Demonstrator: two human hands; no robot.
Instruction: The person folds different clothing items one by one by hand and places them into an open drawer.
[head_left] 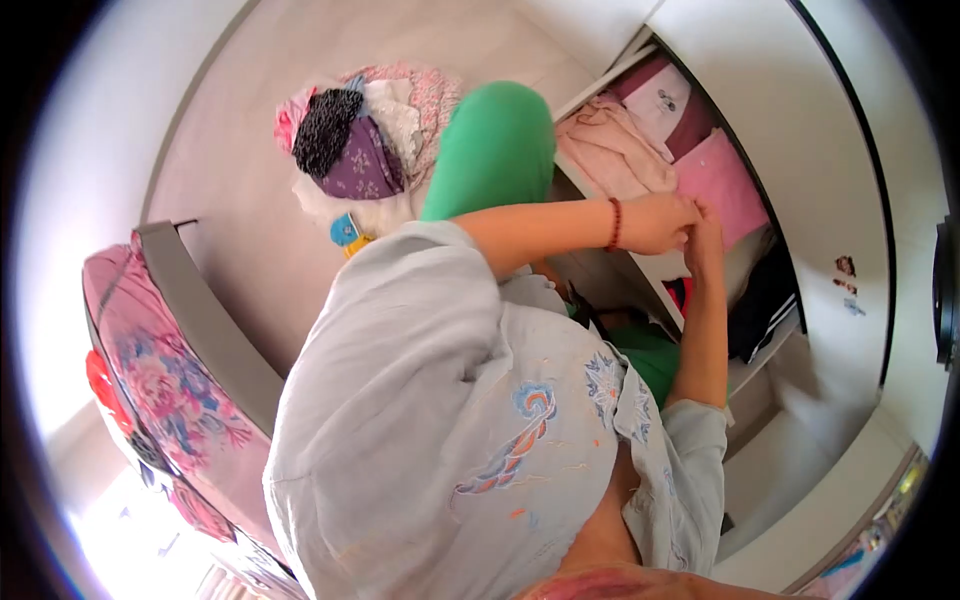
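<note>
My left hand [660, 221], with a dark red bead bracelet [615, 224] at the wrist, reaches over the open drawer [582, 98]. Its fingers are closed in a pinch. My right hand [706, 243] comes up from below and meets it, fingertips to fingertips, also closed. Whatever lies between them is too small or hidden to make out. Just beyond the hands, a bright pink cloth [722, 185] lies in the drawer. Beside it are a pale pink garment [620, 145] and a white printed garment [660, 102]. Dark clothing with white stripes [765, 295] sits at the nearer end.
A heap of clothes with a purple patterned garment [362, 165] and a black knitted piece [326, 132] lies on the floor. My green-clad knee [500, 140] is between it and the drawer. A pink floral bag [180, 370] stands at left. White cabinet panels [800, 130] flank the drawer.
</note>
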